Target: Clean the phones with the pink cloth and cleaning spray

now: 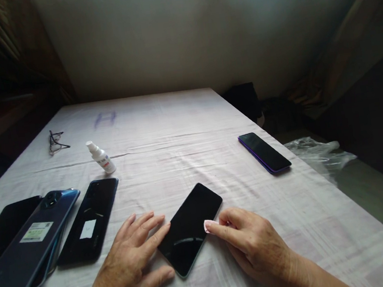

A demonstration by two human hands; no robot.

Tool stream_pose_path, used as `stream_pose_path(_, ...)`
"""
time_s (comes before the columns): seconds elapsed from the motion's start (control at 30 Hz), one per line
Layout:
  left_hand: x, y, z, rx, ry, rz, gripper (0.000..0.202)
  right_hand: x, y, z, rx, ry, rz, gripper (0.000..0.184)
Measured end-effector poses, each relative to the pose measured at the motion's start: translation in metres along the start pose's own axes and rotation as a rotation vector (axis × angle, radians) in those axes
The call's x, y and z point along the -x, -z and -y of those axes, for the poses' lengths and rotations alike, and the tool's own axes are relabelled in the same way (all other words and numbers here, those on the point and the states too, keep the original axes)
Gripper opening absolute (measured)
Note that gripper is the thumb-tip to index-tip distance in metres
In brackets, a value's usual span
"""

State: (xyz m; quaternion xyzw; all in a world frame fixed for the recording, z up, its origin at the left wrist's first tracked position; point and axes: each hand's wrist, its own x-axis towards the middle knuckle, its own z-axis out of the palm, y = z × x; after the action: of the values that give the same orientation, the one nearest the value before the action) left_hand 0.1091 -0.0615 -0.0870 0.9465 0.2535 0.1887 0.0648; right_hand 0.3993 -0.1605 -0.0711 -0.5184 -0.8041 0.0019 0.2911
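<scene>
A smartphone (191, 231) lies on the cloth in front of me with its dark, glossy screen up. My left hand (135, 253) is open, with fingers stretched out and spread. Its index fingertip touches the phone's left edge, and its thumb rests by the lower corner. Closed in a pinch, my right hand (253, 239) holds a small white wipe (207, 226) at the phone's right edge. Most of that wipe is hidden under the fingers.
Left of my hands lie a dark phone (101, 199) with a white label and a pile of phones (40, 212). A white spray bottle (103, 159) and glasses (56, 142) sit farther back. Another phone (264, 152) lies near the table's right edge, by a plastic bag (321, 153).
</scene>
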Motion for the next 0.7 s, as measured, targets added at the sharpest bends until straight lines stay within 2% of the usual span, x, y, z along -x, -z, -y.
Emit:
stream_pose_path(0.23, 0.003, -0.007, -0.008, -0.005, 0.067, -0.006, 0.066, -0.008, 0.003, -0.007, 0.063, 0.06, 0.044, 0.034)
stream_pose_path(0.43, -0.006, -0.01, -0.022, -0.049, 0.114, -0.093, 0.061, -0.029, 0.007, -0.011, 0.111, 0.082, 0.123, 0.028)
stream_pose_path(0.7, -0.007, -0.005, -0.019, -0.012, 0.126, -0.065, 0.065, -0.025, -0.007, -0.014, 0.047, 0.069, 0.025, 0.029)
